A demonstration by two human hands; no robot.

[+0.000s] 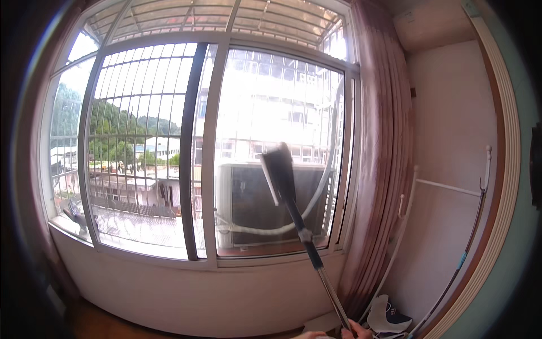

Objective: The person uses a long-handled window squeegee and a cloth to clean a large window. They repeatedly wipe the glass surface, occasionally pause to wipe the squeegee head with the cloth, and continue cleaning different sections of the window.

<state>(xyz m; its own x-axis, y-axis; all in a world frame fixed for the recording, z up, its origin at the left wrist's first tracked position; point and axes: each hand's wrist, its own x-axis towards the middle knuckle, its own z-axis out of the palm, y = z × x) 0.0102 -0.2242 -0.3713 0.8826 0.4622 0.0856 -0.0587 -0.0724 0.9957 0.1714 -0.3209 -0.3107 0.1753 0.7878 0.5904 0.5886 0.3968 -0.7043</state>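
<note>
Dark plastic head, silver metal pole: that's the long-handled window cleaner (311, 253) sitting smack in the middle of the view. It leans up and to the left from the bottom edge, with the wide head (280, 174) tilted in front of the right-hand window pane (254, 101). A pale strip runs down the head's left edge. Can't honestly tell if it's touching the glass or just near it.

The right hand (358, 330) is wrapped around the lower pole, fingers closed on it, right at the bottom of the picture. The left hand (311, 335) is just a sliver at the lower edge, left of the pole — mostly cut off, so I can't tell whether it's gripping anything.

Behind that pane there's a big boxy outdoor unit (248, 198), with a pale hose (323, 189) curving down across it. The left part of the window looks out through metal bars (140, 118) to a green hill (110, 127) and some low buildings (138, 189).

Over on the right, a pinkish curtain (384, 135) hangs beside the frame. Next to it stands a white metal rack (449, 185), with a thin dark rod (473, 229) on it — hooked at the top, blue band lower down. Some white and navy item (389, 317) sits near its base, too unclear to name.
</note>
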